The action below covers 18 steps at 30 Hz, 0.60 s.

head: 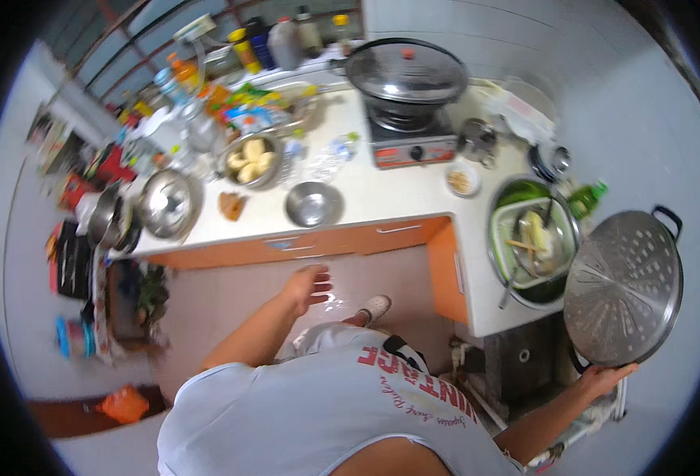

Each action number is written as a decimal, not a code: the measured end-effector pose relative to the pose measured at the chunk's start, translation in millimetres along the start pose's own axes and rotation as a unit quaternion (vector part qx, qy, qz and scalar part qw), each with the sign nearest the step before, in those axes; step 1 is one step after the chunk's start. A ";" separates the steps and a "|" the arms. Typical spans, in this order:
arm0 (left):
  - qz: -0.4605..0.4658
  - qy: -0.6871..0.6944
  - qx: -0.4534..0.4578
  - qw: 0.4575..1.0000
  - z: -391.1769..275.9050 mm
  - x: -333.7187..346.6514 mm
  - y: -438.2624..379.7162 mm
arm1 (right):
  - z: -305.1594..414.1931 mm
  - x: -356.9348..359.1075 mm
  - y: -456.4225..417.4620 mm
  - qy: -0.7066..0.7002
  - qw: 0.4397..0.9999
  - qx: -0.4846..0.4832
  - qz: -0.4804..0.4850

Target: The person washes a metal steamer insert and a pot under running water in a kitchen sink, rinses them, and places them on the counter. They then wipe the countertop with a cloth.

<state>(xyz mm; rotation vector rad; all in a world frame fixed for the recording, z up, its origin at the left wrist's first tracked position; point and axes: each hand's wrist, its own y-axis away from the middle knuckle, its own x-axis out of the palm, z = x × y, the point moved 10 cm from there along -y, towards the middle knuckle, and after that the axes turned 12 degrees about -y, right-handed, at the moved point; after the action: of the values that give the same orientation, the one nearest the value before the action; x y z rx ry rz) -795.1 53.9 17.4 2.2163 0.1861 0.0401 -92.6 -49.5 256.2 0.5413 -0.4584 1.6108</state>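
My right hand [606, 381] grips the lower edge of a round metal steamer tray [621, 291], near one of its black handles. The tray's perforated face is turned towards me, tilted up beside the wall above a dark sink [525, 363]. My left hand [309, 288] hangs in the air in front of the counter, fingers apart and holding nothing. Nearest to it on the counter is a small metal bowl [313, 204]. Left of the tray stands a large metal basin [493, 256] holding a pale green plastic basket [499, 229] with chopsticks and dishes inside.
A lidded black wok [406, 71] sits on a portable stove [412, 149] at the back. Peeled potatoes [252, 159] fill a metal bowl. A white bowl [463, 178], a green bottle [588, 199] and a metal lid [168, 202] stand on the counter [386, 196].
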 end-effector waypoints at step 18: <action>0.000 0.262 0.176 0.949 35.0 -213.3 108.3 | -79.6 142.5 663.5 -0.045 0.327 -0.323 0.887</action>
<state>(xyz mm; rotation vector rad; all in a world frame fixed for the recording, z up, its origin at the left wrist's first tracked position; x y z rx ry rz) -989.6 -69.9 90.0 2.5176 0.5177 0.6456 -769.1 40.3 288.5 -1.1314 -2.1921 2.9648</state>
